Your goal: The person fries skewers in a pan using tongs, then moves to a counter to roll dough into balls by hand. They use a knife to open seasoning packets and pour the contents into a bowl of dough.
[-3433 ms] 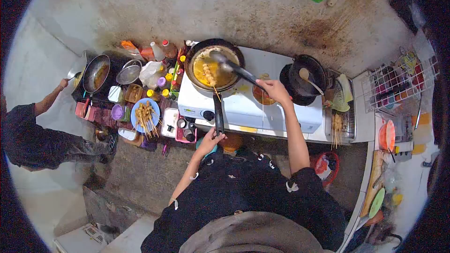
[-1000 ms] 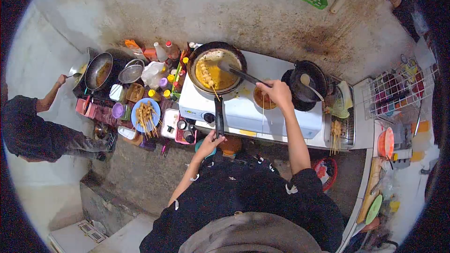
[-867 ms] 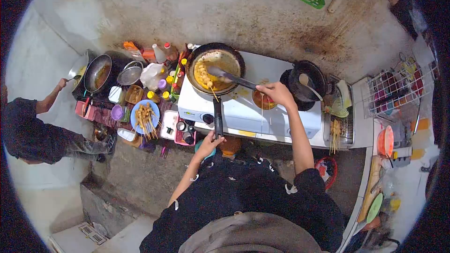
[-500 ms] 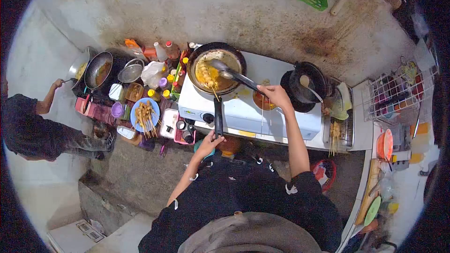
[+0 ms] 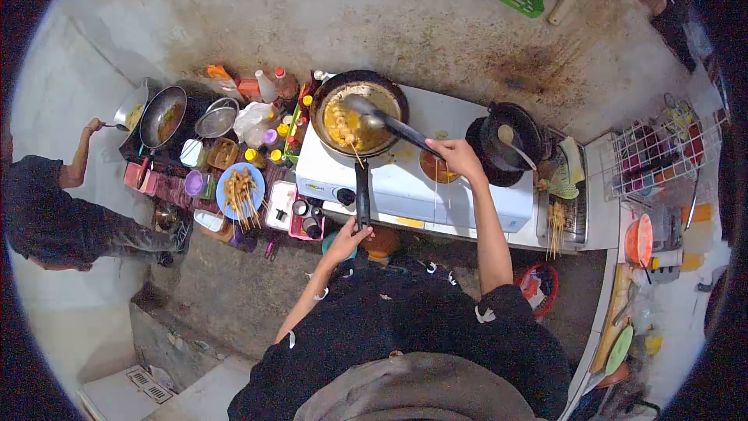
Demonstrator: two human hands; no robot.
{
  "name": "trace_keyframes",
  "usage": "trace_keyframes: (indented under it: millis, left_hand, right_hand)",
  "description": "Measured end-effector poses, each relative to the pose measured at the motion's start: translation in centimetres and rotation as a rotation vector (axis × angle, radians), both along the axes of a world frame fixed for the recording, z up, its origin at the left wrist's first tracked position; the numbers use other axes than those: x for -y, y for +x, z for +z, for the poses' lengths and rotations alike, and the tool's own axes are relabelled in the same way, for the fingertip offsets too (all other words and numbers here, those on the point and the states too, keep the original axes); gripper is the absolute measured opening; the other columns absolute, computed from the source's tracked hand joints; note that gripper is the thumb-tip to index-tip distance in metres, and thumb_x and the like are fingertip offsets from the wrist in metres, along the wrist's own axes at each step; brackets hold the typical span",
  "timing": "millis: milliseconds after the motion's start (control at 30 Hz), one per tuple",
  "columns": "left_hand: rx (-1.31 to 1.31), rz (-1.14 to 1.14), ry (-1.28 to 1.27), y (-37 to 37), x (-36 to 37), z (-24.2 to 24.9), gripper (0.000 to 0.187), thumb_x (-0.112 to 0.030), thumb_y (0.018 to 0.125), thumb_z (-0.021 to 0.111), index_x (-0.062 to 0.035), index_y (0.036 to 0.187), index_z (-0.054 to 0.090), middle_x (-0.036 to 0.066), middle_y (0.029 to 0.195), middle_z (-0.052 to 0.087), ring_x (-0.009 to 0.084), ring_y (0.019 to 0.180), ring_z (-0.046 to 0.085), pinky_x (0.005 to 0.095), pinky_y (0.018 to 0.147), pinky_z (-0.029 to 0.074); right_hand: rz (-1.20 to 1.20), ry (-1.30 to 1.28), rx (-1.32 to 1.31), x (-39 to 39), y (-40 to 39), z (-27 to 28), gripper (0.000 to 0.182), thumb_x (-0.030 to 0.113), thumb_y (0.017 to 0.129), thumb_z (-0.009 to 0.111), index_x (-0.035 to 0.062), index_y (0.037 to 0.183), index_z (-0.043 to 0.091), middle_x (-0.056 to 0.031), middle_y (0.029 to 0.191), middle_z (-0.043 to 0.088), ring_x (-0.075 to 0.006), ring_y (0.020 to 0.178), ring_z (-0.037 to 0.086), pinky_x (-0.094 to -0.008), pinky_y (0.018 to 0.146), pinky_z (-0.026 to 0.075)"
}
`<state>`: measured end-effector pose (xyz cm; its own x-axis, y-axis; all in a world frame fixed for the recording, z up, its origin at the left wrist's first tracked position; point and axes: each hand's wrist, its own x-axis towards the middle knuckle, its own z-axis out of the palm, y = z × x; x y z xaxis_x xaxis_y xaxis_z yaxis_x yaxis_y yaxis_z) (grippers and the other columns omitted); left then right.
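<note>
My left hand (image 5: 348, 242) is closed round the black handle of the frying pan (image 5: 317, 126), which sits on the white stove's left burner. Inside the pan, skewered balls in yellow egg (image 5: 340, 121) lie in oil, with stick ends poking over the near rim. My right hand (image 5: 456, 157) grips the black handle of a spatula (image 5: 401, 131). Its rounded metal head is over the pan's food and hides part of it. Just below that hand stands a bowl of orange liquid (image 5: 431, 171) with thin sticks in it.
A black pot (image 5: 520, 134) with a ladle occupies the right of the stove (image 5: 475, 206). More skewers (image 5: 556, 226) lie beyond it. Left are a blue plate (image 5: 259, 185) of skewers, jars and bottles. At far left another person (image 5: 58, 210) holds a utensil at a wok.
The spatula head has shifted slightly up and left over the pan. My left hand keeps its grip. The other person's hand has moved up a little.
</note>
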<state>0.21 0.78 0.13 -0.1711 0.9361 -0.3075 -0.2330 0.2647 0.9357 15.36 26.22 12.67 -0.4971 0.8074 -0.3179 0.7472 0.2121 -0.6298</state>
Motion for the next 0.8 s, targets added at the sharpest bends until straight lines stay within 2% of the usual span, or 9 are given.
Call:
trace_keyframes:
  millis: [167, 267, 333, 367, 433, 533, 667, 733, 800]
  left_hand:
    - [-0.004, 0.004, -0.005, -0.1, 0.0, -0.7, 0.029, -0.016, 0.081, 0.054, -0.0019, 0.103, 0.041, 0.005, 0.079, 0.055, 0.0129, 0.074, 0.055, 0.0251, 0.068, 0.044]
    - [0.093, 0.016, 0.019, 0.0, 0.1, -1.2, 0.027, -0.016, 0.081, 0.055, -0.0025, 0.102, 0.042, 0.005, 0.079, 0.055, 0.0127, 0.074, 0.055, 0.025, 0.068, 0.044]
    - [0.054, -0.002, -0.005, -0.1, 0.0, -1.0, 0.026, -0.016, 0.081, 0.055, -0.0028, 0.1, 0.043, 0.004, 0.079, 0.055, 0.0126, 0.074, 0.055, 0.025, 0.069, 0.044]
    - [0.054, -0.006, -0.005, -0.1, 0.0, -0.8, 0.026, -0.016, 0.081, 0.055, -0.0028, 0.1, 0.043, 0.004, 0.079, 0.055, 0.0126, 0.074, 0.055, 0.025, 0.069, 0.044]
    - [0.001, -0.025, -0.014, -0.2, 0.0, -0.8, 0.028, -0.016, 0.081, 0.055, -0.0025, 0.103, 0.042, 0.004, 0.08, 0.055, 0.0125, 0.075, 0.055, 0.025, 0.069, 0.044]
    - [-0.04, -0.033, 0.007, -0.2, 0.0, -1.0, 0.034, -0.018, 0.082, 0.054, -0.001, 0.107, 0.038, 0.005, 0.079, 0.056, 0.0113, 0.075, 0.054, 0.0241, 0.068, 0.043]
    - [-0.006, -0.008, 0.002, -0.1, 0.1, -0.2, 0.035, -0.017, 0.082, 0.054, -0.0005, 0.108, 0.037, 0.005, 0.079, 0.056, 0.0115, 0.074, 0.055, 0.0245, 0.069, 0.043]
    - [-0.047, -0.006, -0.002, 0.0, 0.0, 0.1, 0.035, -0.016, 0.082, 0.054, 0.0, 0.108, 0.037, 0.005, 0.079, 0.057, 0.0118, 0.074, 0.055, 0.0247, 0.069, 0.044]
    - [0.005, -0.003, -0.003, -0.1, -0.1, -0.7, 0.036, -0.016, 0.082, 0.054, 0.0001, 0.108, 0.036, 0.005, 0.079, 0.057, 0.0119, 0.074, 0.055, 0.0247, 0.069, 0.044]
  right_hand:
    - [0.014, 0.059, -0.028, 0.8, -0.1, 1.0, 0.049, 0.057, 0.07, 0.053, 0.0127, 0.085, 0.066, -0.0055, 0.057, 0.058, -0.0164, 0.05, 0.055, -0.0279, 0.054, 0.044]
    - [0.02, -0.02, -0.075, 0.5, -0.1, 0.7, 0.05, 0.058, 0.069, 0.053, 0.0116, 0.084, 0.066, -0.0068, 0.061, 0.06, -0.0178, 0.055, 0.058, -0.0297, 0.057, 0.045]
    - [-0.038, 0.179, 0.016, 0.4, -0.1, 0.3, 0.051, 0.058, 0.068, 0.052, 0.0118, 0.086, 0.065, -0.008, 0.064, 0.061, -0.0221, 0.063, 0.06, -0.0327, 0.061, 0.045]
    - [-0.042, 0.179, 0.016, 0.4, -0.1, 0.1, 0.051, 0.058, 0.068, 0.052, 0.0118, 0.086, 0.065, -0.008, 0.064, 0.061, -0.0221, 0.063, 0.06, -0.0327, 0.061, 0.045]
    - [0.044, 0.309, 0.11, 0.6, -0.1, -0.3, 0.051, 0.058, 0.068, 0.052, 0.0128, 0.088, 0.065, -0.0095, 0.069, 0.062, -0.0268, 0.07, 0.06, -0.035, 0.065, 0.045]
    - [0.027, 0.171, -0.015, 0.8, 0.1, -0.1, 0.051, 0.059, 0.068, 0.051, 0.0137, 0.089, 0.065, -0.0109, 0.072, 0.063, -0.0285, 0.071, 0.06, -0.0359, 0.066, 0.045]
    - [-0.022, 0.173, 0.091, 0.7, 0.1, -0.1, 0.051, 0.059, 0.07, 0.049, 0.0141, 0.088, 0.065, -0.0117, 0.074, 0.063, -0.0282, 0.073, 0.06, -0.0362, 0.068, 0.045]
    - [0.06, 0.049, 0.065, 0.3, 0.3, -0.6, 0.051, 0.059, 0.072, 0.046, 0.0137, 0.088, 0.065, -0.0121, 0.075, 0.062, -0.0283, 0.075, 0.06, -0.0368, 0.069, 0.044]
    - [0.038, 0.118, 0.025, 0.4, 0.5, -0.8, 0.051, 0.058, 0.073, 0.046, 0.0137, 0.09, 0.064, -0.0126, 0.074, 0.062, -0.0282, 0.075, 0.06, -0.037, 0.07, 0.044]
